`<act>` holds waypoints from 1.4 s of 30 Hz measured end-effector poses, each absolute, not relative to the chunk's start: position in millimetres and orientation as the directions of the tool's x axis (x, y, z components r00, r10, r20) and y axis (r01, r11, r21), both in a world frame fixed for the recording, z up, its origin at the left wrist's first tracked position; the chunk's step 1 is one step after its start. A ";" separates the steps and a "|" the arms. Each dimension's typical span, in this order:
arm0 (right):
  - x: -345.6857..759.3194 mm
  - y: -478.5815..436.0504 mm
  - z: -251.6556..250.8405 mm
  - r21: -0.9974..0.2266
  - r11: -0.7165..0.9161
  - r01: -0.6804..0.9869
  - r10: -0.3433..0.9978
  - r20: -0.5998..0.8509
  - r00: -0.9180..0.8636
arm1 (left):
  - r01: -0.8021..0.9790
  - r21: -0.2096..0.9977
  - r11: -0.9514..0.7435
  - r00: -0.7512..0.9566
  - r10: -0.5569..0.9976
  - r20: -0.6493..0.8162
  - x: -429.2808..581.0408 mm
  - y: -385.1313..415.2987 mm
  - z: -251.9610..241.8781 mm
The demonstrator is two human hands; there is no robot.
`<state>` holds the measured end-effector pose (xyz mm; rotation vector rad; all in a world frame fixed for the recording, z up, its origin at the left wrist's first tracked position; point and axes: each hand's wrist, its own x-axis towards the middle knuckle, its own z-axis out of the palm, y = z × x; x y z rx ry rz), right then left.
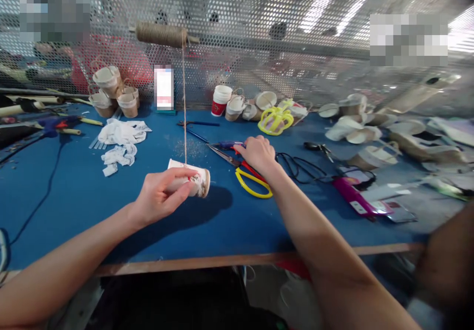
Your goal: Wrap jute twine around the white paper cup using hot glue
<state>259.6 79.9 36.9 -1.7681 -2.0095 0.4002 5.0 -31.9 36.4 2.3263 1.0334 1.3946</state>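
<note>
My left hand (159, 194) is closed around a white paper cup (177, 184) lying on its side, held above the table. Jute twine is wound at the cup's right end, and a strand of twine (184, 98) runs down to it from a spool (161, 33). Farther right, my right hand (259, 153) has its fingers curled over a blue glue gun (226, 144) with red parts; its grip is partly hidden under the hand. Scissors (255, 187) with a yellow handle loop lie beneath that wrist, blades pointing left.
Twine-covered cups (128, 102) are stacked back left, near white crumpled cloth (120, 131). A red cup (221, 100) and a yellow basket-like piece (276, 120) stand at the back. Pliers (200, 123), black cable (301, 167), a purple tool (353, 196) and cup pieces lie about.
</note>
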 end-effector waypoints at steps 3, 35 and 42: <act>224.9 56.2 48.6 -0.609 0.255 0.751 0.966 0.124 -0.228 | 0.449 0.561 -0.696 0.331 0.712 0.619 4.9 -32.6 34.9; 184.8 11.6 73.1 -0.911 0.331 0.246 0.927 0.265 -0.267 | 0.319 0.829 -0.460 0.206 0.887 0.412 8.3 -27.5 29.4; 186.5 9.5 74.3 -0.915 0.318 0.248 0.934 0.258 -0.247 | 0.286 0.877 -0.385 0.201 0.919 0.338 8.9 -25.9 29.1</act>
